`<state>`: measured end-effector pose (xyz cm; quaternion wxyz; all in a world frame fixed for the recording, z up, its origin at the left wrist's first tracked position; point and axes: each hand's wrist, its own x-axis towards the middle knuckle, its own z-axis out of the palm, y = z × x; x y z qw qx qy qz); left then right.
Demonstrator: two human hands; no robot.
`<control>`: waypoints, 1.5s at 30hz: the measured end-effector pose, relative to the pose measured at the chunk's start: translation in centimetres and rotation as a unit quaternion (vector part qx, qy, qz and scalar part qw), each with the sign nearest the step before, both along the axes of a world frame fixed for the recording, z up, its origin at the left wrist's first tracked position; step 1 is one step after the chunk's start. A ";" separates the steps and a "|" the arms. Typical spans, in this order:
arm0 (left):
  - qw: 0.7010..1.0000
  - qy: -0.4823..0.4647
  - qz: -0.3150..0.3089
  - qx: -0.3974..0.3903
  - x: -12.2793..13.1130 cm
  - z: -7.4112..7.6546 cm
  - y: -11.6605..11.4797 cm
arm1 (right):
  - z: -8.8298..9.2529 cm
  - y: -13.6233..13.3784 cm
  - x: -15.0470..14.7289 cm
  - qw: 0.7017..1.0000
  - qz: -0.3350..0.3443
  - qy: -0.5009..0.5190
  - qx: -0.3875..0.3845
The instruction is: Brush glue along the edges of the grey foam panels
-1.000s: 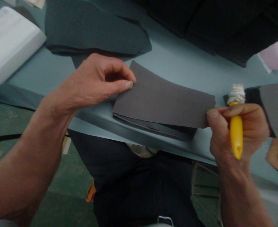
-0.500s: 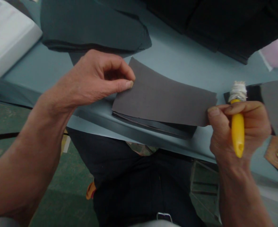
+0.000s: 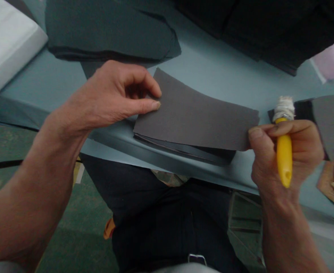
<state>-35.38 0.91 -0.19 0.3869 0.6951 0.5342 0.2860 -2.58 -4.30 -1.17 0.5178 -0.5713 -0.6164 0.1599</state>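
pinching a dark sandpaper sheet [image 3: 197, 113] by its two short edges

my left hand [image 3: 113, 94] curls its fingers [image 3: 144, 81] in, the thumb [image 3: 155, 105] pressed at the sheet's left edge; my right hand [image 3: 287, 159] wraps a yellow-handled tool [image 3: 284, 159], its thumb [image 3: 255, 132] meeting the sheet's lower right corner. the sheet bows over a dark stack [image 3: 184, 151] near the front edge of the desk [image 3: 218, 49], with open desk beyond its far edge.
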 end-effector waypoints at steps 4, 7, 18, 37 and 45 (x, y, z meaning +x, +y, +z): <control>1.000 -0.007 -0.001 -0.007 -0.1 0.0 -0.1 | 0.1 0.1 -0.2 1.000 0.002 0.006 0.006; 1.000 -0.003 -0.003 -0.006 -0.2 0.0 -0.1 | 0.1 0.1 -0.3 1.000 -0.008 0.002 0.000; 1.000 0.003 -0.004 0.000 -0.3 -0.3 0.0 | 0.1 -0.2 -0.4 1.000 0.002 0.000 -0.013; 1.000 0.006 0.009 0.010 0.2 -0.3 -0.2 | 0.7 -1.7 -0.4 0.998 -0.004 -0.046 -0.052; 1.000 0.001 0.009 0.017 0.1 -0.4 -0.4 | 0.9 -2.0 -0.5 0.996 -0.016 -0.060 -0.057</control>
